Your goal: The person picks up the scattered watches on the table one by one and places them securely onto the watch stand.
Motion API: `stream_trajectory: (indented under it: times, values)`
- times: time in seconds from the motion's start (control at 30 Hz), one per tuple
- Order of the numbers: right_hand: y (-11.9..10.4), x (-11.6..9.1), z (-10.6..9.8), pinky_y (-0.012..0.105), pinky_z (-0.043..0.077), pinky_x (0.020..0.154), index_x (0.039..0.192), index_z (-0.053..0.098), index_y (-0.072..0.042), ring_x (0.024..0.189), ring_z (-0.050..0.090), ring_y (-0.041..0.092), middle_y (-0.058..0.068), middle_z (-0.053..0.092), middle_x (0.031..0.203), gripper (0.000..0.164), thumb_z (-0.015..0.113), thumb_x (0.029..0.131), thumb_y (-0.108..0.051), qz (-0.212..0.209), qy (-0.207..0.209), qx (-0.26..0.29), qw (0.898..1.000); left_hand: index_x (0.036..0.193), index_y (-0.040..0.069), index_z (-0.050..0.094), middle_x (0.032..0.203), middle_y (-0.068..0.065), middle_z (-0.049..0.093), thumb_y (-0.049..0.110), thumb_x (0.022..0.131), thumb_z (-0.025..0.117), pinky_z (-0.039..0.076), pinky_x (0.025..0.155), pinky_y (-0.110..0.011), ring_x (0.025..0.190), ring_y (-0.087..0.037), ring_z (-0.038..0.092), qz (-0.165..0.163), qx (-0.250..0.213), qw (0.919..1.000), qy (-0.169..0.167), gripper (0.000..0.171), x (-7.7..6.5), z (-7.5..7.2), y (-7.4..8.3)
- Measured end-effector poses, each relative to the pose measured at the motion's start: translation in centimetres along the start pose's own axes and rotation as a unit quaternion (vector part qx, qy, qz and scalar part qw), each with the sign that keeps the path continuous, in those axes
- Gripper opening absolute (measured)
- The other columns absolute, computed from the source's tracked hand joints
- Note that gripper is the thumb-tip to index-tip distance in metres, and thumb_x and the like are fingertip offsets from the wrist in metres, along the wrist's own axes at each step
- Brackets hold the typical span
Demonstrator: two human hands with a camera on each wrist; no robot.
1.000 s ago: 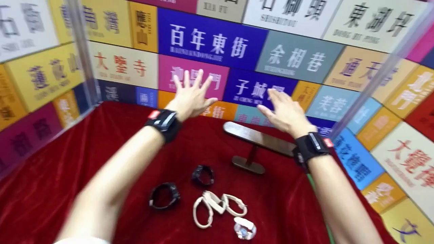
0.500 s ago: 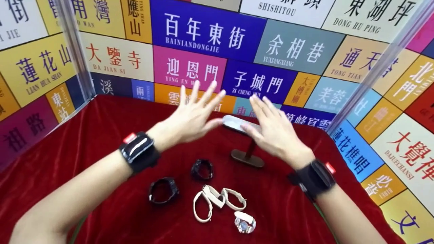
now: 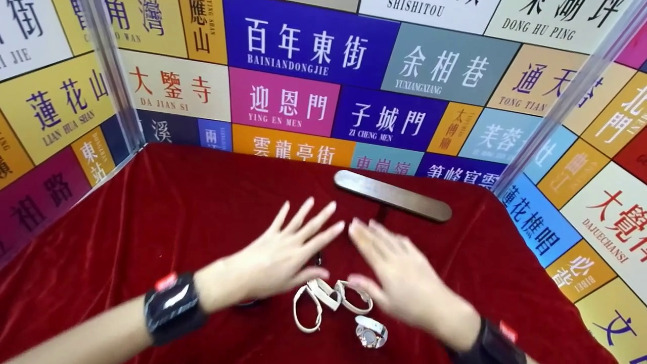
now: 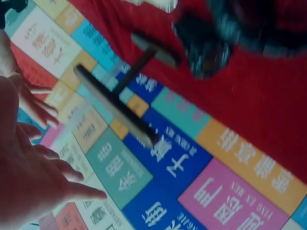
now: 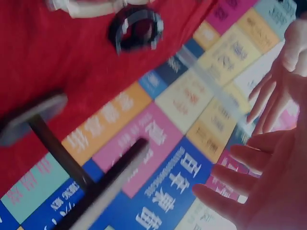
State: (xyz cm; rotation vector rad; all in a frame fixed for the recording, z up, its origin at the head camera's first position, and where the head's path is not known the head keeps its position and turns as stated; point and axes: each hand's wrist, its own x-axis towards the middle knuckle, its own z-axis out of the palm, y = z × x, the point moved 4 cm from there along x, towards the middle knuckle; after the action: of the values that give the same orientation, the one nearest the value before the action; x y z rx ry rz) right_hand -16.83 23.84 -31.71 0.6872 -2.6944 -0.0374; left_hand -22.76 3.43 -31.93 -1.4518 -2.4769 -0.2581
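My left hand hovers over the red cloth with fingers straight and spread, holding nothing. Facing it from the right is my right hand, its fingers extended and apart from anything. Below and between them lie cream-coloured strap loops joined by a wedge-shaped piece. A white wristwatch rests just in front of these. In the head view my left hand hides most of two black watches; one black watch shows in the right wrist view, another dark watch in the left wrist view, blurred.
Behind the hands stands a T-shaped stand with a long brown bar; the right hand hides its base in the head view. A red velvet cloth covers the table. Panels with coloured signs enclose the back and sides.
Both hands have come down and back from near the sign wall to above the watches, drawing closer together. The stand's bar is now uncovered. The objects on the cloth appear unmoved.
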Motion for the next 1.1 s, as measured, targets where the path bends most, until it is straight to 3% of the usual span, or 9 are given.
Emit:
stream_trajectory:
  times: [0.17, 0.33, 0.5, 0.67, 0.8, 0.87, 1.0, 1.03, 1.1]
  values:
    - [-2.3, -4.0, 2.4, 0.045, 0.058, 0.090, 0.144, 0.054, -0.012, 0.127, 0.061, 0.023, 0.004, 0.058, 0.146, 0.064, 0.060, 0.095, -0.053, -0.083, 0.060, -0.058, 0.993, 0.159, 0.018, 0.028, 0.169, -0.010, 0.018, 0.054, 0.101, 0.047, 0.036, 0.118, -0.058, 0.153, -0.039, 0.024, 0.001, 0.026, 0.9997, -0.001, 0.071, -4.0, 3.1, 1.5]
    - [-2.4, -6.7, 4.1, 0.025, 0.051, 0.061, 0.116, 0.072, -0.014, 0.083, 0.067, 0.012, -0.002, 0.073, 0.106, 0.045, 0.066, 0.090, -0.050, -0.165, 0.145, -0.079, 0.972, 0.152, 0.015, 0.041, 0.161, -0.012, 0.037, 0.054, 0.098, 0.053, 0.052, 0.103, -0.052, 0.142, -0.037, 0.046, 0.029, 0.057, 0.9978, 0.018, 0.068, -6.7, 6.3, 3.2]
    - [-1.9, -7.5, 5.2, 0.016, 0.040, 0.048, 0.098, 0.073, -0.019, 0.061, 0.056, 0.005, -0.010, 0.064, 0.077, 0.024, 0.075, 0.082, -0.037, -0.182, 0.166, -0.046, 0.968, 0.141, 0.017, 0.056, 0.150, -0.008, 0.054, 0.059, 0.096, 0.053, 0.057, 0.091, -0.042, 0.129, -0.030, 0.059, 0.082, 0.148, 0.9840, 0.057, 0.061, -7.3, 8.5, 4.5]
    - [-1.7, -7.5, 5.4, 0.013, 0.040, 0.044, 0.093, 0.070, -0.021, 0.056, 0.055, 0.001, -0.013, 0.060, 0.072, 0.025, 0.082, 0.071, -0.022, -0.157, 0.155, 0.005, 0.975, 0.138, 0.020, 0.058, 0.145, -0.003, 0.059, 0.059, 0.096, 0.051, 0.057, 0.090, -0.040, 0.126, -0.025, 0.062, 0.103, 0.168, 0.9778, 0.069, 0.058, -6.8, 9.1, 5.3]
    - [-1.4, -7.5, 5.0, 0.014, 0.044, 0.047, 0.094, 0.070, -0.023, 0.059, 0.059, -0.001, -0.015, 0.065, 0.077, 0.021, 0.081, 0.077, -0.020, -0.129, 0.154, 0.055, 0.978, 0.140, 0.016, 0.055, 0.144, -0.006, 0.059, 0.056, 0.097, 0.052, 0.056, 0.094, -0.040, 0.127, -0.022, 0.061, 0.113, 0.147, 0.9794, 0.081, 0.059, -5.8, 8.4, 5.8]
    - [-1.2, -7.4, 4.9, 0.015, 0.050, 0.053, 0.097, 0.072, -0.021, 0.064, 0.064, 0.000, -0.012, 0.069, 0.081, 0.017, 0.079, 0.082, -0.018, -0.124, 0.168, 0.099, 0.973, 0.143, 0.013, 0.052, 0.145, -0.008, 0.057, 0.052, 0.097, 0.056, 0.055, 0.098, -0.041, 0.130, -0.020, 0.059, 0.111, 0.114, 0.9840, 0.081, 0.061, -5.4, 7.9, 6.0]
    - [-0.6, -6.2, 3.7, 0.015, 0.057, 0.071, 0.100, 0.076, -0.012, 0.077, 0.072, 0.009, -0.002, 0.076, 0.087, 0.020, 0.079, 0.081, -0.005, -0.081, 0.214, 0.207, 0.951, 0.155, 0.009, 0.036, 0.156, -0.009, 0.045, 0.045, 0.101, 0.056, 0.052, 0.106, -0.045, 0.142, -0.016, 0.047, 0.076, 0.002, 0.9951, 0.062, 0.068, -3.8, 6.6, 6.3]
    - [-0.3, -5.7, 3.2, 0.015, 0.058, 0.073, 0.100, 0.077, -0.011, 0.077, 0.073, 0.010, 0.000, 0.077, 0.088, 0.021, 0.079, 0.081, -0.001, -0.055, 0.224, 0.236, 0.944, 0.157, 0.010, 0.031, 0.159, -0.008, 0.042, 0.044, 0.101, 0.055, 0.051, 0.108, -0.045, 0.145, -0.015, 0.044, 0.065, -0.030, 0.9954, 0.063, 0.070, -3.3, 6.2, 6.4]
    - [0.3, -4.8, 2.0, 0.015, 0.057, 0.063, 0.099, 0.077, -0.012, 0.068, 0.071, 0.009, 0.000, 0.077, 0.087, 0.023, 0.078, 0.081, 0.002, 0.032, 0.218, 0.307, 0.926, 0.158, 0.009, 0.027, 0.161, -0.008, 0.039, 0.043, 0.101, 0.057, 0.051, 0.108, -0.043, 0.144, -0.016, 0.045, 0.054, -0.083, 0.9913, 0.087, 0.073, -2.2, 5.3, 6.5]
